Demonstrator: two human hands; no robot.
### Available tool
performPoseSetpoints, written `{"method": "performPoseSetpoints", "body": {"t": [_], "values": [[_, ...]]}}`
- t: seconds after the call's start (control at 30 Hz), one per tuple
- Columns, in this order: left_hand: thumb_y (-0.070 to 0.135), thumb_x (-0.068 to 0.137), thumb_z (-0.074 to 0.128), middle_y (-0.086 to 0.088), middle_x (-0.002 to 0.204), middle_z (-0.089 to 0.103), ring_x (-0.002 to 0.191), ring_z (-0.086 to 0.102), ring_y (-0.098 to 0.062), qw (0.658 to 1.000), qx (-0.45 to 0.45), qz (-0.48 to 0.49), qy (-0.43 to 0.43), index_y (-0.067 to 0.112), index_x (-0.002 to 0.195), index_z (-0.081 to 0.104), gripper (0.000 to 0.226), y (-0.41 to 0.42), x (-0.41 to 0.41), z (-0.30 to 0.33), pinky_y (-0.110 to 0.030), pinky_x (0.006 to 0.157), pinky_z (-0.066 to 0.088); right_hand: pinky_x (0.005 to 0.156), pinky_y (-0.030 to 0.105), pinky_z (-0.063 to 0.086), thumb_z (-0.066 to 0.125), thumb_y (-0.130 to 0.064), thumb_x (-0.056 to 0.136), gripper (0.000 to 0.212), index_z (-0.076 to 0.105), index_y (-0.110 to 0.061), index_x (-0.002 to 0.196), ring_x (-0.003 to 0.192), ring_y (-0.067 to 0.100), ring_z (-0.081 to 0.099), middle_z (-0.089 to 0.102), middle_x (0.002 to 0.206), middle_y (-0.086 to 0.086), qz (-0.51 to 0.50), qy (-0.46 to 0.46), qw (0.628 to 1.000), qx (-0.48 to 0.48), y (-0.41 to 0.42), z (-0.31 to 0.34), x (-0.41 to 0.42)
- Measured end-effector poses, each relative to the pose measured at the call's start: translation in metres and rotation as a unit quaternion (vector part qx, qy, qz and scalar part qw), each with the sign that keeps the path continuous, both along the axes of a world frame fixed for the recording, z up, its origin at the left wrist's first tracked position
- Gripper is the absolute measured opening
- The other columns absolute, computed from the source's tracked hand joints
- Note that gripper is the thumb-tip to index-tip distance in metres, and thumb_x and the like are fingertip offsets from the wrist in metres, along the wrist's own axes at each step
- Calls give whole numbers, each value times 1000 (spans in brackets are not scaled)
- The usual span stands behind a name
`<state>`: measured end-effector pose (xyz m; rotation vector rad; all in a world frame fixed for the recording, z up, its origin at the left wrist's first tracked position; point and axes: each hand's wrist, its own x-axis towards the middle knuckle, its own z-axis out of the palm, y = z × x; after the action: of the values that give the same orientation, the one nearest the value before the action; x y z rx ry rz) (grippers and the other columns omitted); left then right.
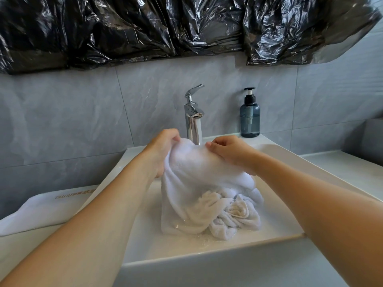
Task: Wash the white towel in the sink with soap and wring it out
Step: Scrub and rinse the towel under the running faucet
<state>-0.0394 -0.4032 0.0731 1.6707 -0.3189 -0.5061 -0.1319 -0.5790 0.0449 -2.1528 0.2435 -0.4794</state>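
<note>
A wet white towel (pixel 203 183) hangs bunched over the white rectangular sink (pixel 275 226), its lower folds crumpled on the wet basin floor. My left hand (pixel 162 150) grips the towel's upper left part. My right hand (pixel 230 152) pinches its top edge just to the right, below the chrome faucet (pixel 193 119). Both hands hold the cloth raised near the spout. A dark blue pump soap bottle (pixel 249 117) stands on the sink's back right corner, apart from both hands.
Another white cloth (pixel 39 210) with gold lettering lies on the counter left of the sink. Grey tiles cover the wall (pixel 72 117). Black plastic sheeting (pixel 165 27) hangs across the top. A grey counter (pixel 348 170) runs to the right.
</note>
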Motion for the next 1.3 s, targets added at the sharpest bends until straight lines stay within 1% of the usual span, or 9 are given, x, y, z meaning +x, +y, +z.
{"method": "performPoseSetpoints", "body": {"t": [0.07,0.17,0.33,0.53,0.67,0.9,1.07,1.2,1.3], "values": [[28,77,57,-16,89,67,75,63,-29,991,59,-123,18,7,92,68,28,1,-8,0,-32,74,51,44,16,32,59,-45,95,38,57,-22,66,48,8,41,46,55,-8,6,-15,1000,11,1,0,-1],[23,80,68,-18,102,72,92,68,-33,983,83,-161,19,6,106,74,31,-3,-10,-5,-41,92,52,49,20,34,60,-46,94,38,58,-23,65,52,10,44,49,56,-9,-3,-9,1000,3,1,0,-1],[21,82,66,-11,78,71,71,66,-28,997,31,-65,14,12,83,68,10,-4,4,-7,-34,75,53,61,26,40,55,-41,97,30,64,-13,94,69,17,53,61,79,2,-19,25,999,33,1,2,1],[20,81,60,-7,72,65,64,61,-25,997,-12,-52,50,14,72,64,11,-4,8,-9,-28,64,51,65,30,36,47,-17,87,12,52,-13,78,72,25,46,54,85,8,-35,127,991,36,-4,-1,1],[18,81,59,-7,67,63,59,60,-24,998,-24,-8,57,12,69,59,14,-4,8,-8,-29,66,51,87,35,42,51,-34,93,32,58,-16,118,102,27,55,58,116,6,-62,166,984,9,-8,-5,1],[17,68,56,-3,62,43,54,44,-22,992,-88,75,56,17,63,42,15,0,7,-4,-27,56,43,91,37,47,57,-50,91,50,60,-12,122,104,26,59,62,118,6,-61,144,987,37,-12,-6,5],[20,67,50,5,52,30,48,29,-18,968,-149,191,63,22,57,26,26,8,6,4,-24,53,30,76,33,39,55,-24,90,28,53,-11,115,84,21,49,53,107,8,-81,156,983,52,-14,-6,4],[21,68,50,6,46,28,45,26,-16,948,-178,253,69,20,57,22,30,16,7,3,-24,50,27,87,31,47,62,-32,87,29,59,-13,110,94,27,60,62,109,8,-73,140,978,138,-13,-8,5],[19,72,50,7,40,27,39,25,-16,937,-193,286,59,18,57,26,29,15,5,5,-22,47,25,92,44,55,65,-32,91,34,62,-11,118,100,32,68,69,112,11,-44,95,969,226,-13,-6,8]]}}
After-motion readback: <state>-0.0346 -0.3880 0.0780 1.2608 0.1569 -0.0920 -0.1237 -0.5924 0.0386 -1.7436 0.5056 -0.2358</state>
